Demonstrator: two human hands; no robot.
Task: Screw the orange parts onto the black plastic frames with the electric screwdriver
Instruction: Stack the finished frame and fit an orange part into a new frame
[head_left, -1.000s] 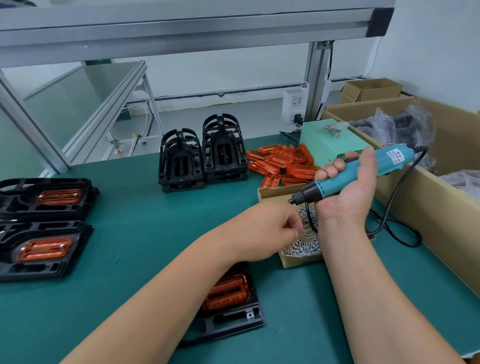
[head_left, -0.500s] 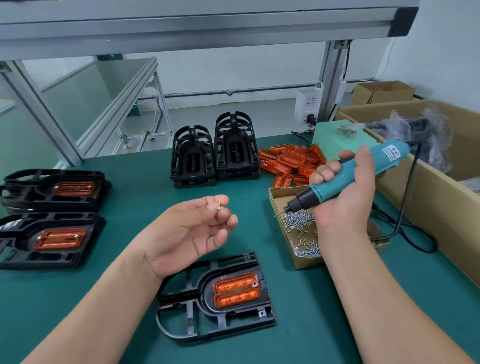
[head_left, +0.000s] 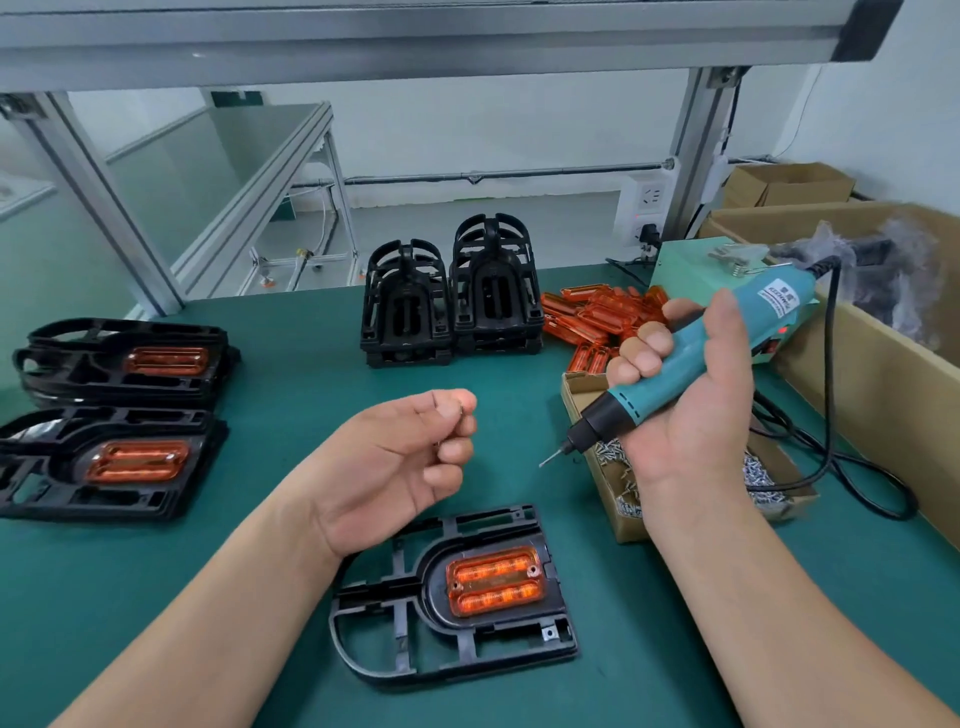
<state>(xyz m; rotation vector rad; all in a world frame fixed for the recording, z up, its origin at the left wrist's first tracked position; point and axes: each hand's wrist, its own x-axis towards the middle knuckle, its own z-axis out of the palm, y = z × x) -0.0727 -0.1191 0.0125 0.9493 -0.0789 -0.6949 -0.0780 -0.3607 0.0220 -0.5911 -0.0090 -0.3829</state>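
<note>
A black plastic frame (head_left: 395, 644) lies flat near the table's front, with an orange part (head_left: 493, 581) seated in it. Above it my left hand (head_left: 400, 467) is held palm up, its fingertips pinching a small screw (head_left: 460, 413). My right hand (head_left: 685, 415) grips the teal electric screwdriver (head_left: 727, 343), whose bit points down-left at the gap between the hands. Under the right hand sits an open cardboard box of screws (head_left: 618, 499). Loose orange parts (head_left: 597, 317) are piled at the back.
Two stacks of black frames (head_left: 452, 296) stand upright at the back centre. Frames with orange parts fitted (head_left: 109, 415) lie at the left. A large cardboard carton (head_left: 883, 395) runs along the right edge; the screwdriver cable (head_left: 831, 467) loops beside it. A pale green power box (head_left: 696, 270) sits behind.
My left hand came out of the screw box holding a screw, moved left and turned palm up, uncovering the frame. The right hand with the screwdriver has barely shifted.
</note>
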